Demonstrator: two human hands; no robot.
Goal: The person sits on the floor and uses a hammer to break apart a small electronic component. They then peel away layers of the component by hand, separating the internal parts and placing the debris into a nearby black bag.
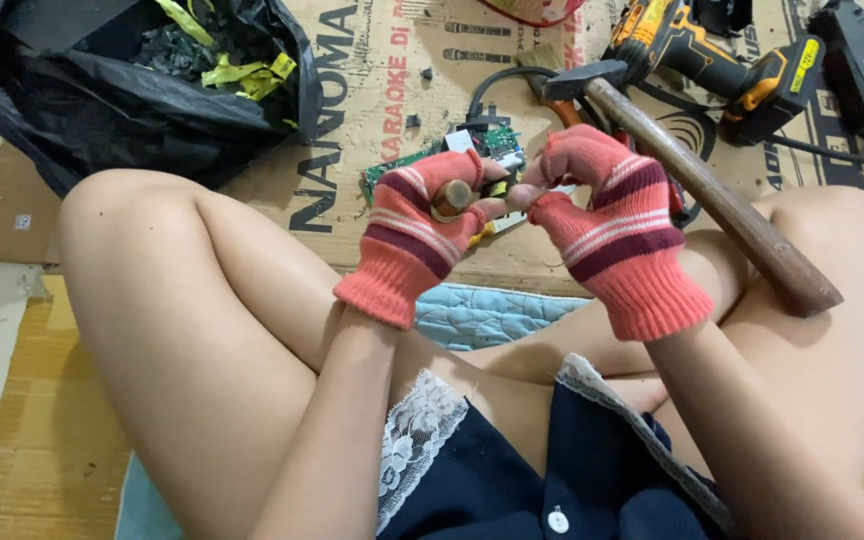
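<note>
Both my hands wear coral fingerless gloves with striped bands. My left hand (pixel 417 235) is closed around a short tool with a round wooden handle end (pixel 451 199). My right hand (pixel 607 215) pinches something small at its fingertips, touching the left hand's fingertips; what it pinches is too small to tell. Just beyond the hands, a green circuit board (pixel 404 163) lies on the cardboard, partly hidden by them. A hammer (pixel 712 195) with a wooden handle leans across my right knee, its metal head near the board.
A black plastic bag (pixel 142 85) with dark scraps and yellow strips sits at the far left. A yellow-and-black cordless drill (pixel 722 55) and a black box (pixel 857 70) lie at the far right. Printed cardboard (pixel 372 60) covers the floor. A light blue quilted pad (pixel 482 315) lies between my legs.
</note>
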